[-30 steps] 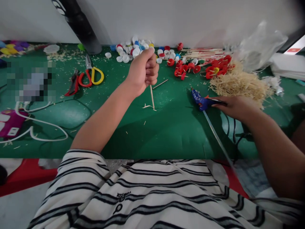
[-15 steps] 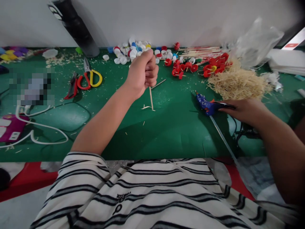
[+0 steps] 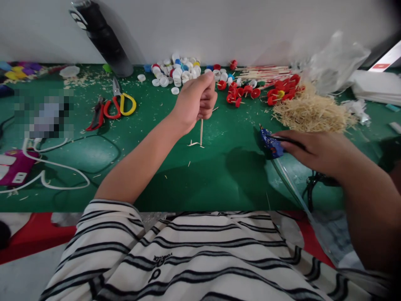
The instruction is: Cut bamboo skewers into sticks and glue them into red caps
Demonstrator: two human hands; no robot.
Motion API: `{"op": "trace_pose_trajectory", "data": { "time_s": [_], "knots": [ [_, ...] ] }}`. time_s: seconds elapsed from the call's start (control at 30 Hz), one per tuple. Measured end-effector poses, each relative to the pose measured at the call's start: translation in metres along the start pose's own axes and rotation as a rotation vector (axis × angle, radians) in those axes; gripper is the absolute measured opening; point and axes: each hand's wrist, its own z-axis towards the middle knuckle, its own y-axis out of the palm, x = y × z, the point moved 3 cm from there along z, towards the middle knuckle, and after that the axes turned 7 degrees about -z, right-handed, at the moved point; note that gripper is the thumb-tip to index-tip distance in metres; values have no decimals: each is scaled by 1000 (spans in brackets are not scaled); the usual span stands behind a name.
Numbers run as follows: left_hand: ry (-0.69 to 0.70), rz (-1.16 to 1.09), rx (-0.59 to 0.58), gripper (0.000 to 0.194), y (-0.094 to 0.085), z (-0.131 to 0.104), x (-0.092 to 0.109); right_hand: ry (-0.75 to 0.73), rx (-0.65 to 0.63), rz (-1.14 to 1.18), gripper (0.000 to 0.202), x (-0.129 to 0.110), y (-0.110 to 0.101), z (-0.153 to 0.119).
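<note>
My left hand (image 3: 199, 100) is closed in a fist around a thin wooden stick (image 3: 201, 133). The stick's lower end meets the green tabletop (image 3: 175, 179), among a few pale slivers. Over on the right, my right hand (image 3: 316, 152) grips a blue glue gun (image 3: 270, 143), whose nozzle points away from me. A clear glue stick (image 3: 286, 175) trails from the gun's back toward the table's front edge. Another thin stick shows partly behind my left fist; the upper part of the held stick is hidden by my fingers.
White and coloured bottle caps (image 3: 177, 75) lie by the wall, with red caps (image 3: 239, 92) on sticks to their right. Wood shavings (image 3: 313, 110) are heaped near a clear plastic bag (image 3: 338, 62). Scissors (image 3: 123, 104), red-handled pliers (image 3: 96, 115) and a black bottle (image 3: 105, 39) stand or lie leftward.
My left fist has shifted slightly right and lower, the stick standing more upright. My right hand has turned the glue gun, moving it slightly toward me.
</note>
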Motion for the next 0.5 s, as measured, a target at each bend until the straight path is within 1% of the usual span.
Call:
{"op": "trace_pose_trajectory", "data": {
  "time_s": [0.1, 0.17, 0.23, 0.33, 0.43, 0.5],
  "knots": [
    [52, 126, -17, 56, 5, -3, -1, -211, 91, 70, 59, -45, -17, 12],
    [97, 218, -61, 58, 10, -4, -3, -284, 122, 89, 53, -71, -22, 23],
    [164, 256, -98, 59, 12, -4, -6, -334, 180, 128, 49, -90, -23, 35],
    [228, 236, -139, 62, 13, -1, -11, -421, 255, 158, 48, -105, -19, 49],
    [241, 206, -146, 64, 13, 1, -14, -487, 295, 159, 49, -109, -12, 54],
    [236, 200, -138, 64, 13, 0, -15, -495, 339, 173, 49, -108, -6, 55]
  ]
}}
